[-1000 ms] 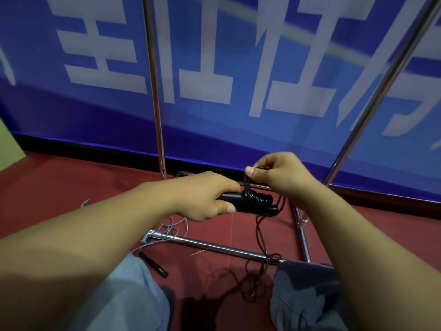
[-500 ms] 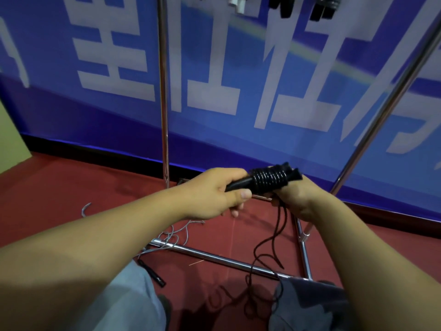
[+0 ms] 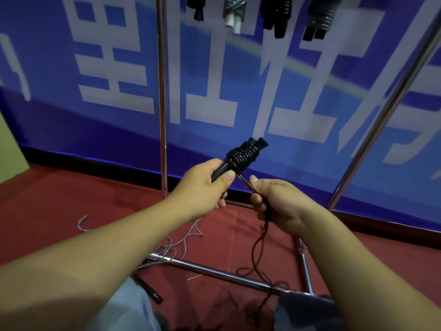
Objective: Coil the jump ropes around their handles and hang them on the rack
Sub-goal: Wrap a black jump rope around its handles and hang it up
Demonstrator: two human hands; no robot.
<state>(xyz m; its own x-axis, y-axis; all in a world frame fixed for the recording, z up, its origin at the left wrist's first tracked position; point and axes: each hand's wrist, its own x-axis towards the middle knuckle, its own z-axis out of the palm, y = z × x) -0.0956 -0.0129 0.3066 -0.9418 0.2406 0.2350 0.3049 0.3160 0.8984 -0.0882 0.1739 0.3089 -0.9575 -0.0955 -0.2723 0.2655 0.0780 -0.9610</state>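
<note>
The left hand (image 3: 205, 185) gripped the black handles (image 3: 241, 158), held in the air and slanting up to the right. The right hand (image 3: 274, 201) pinched the loose rope (image 3: 260, 237), which trailed to the floor (image 3: 71, 199).

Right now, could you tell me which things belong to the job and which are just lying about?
In the job:
black handles, gripped by left hand
dark rope, held by right hand
rack
hung ropes
grey rope

Lying about:
blue banner
red floor
</note>
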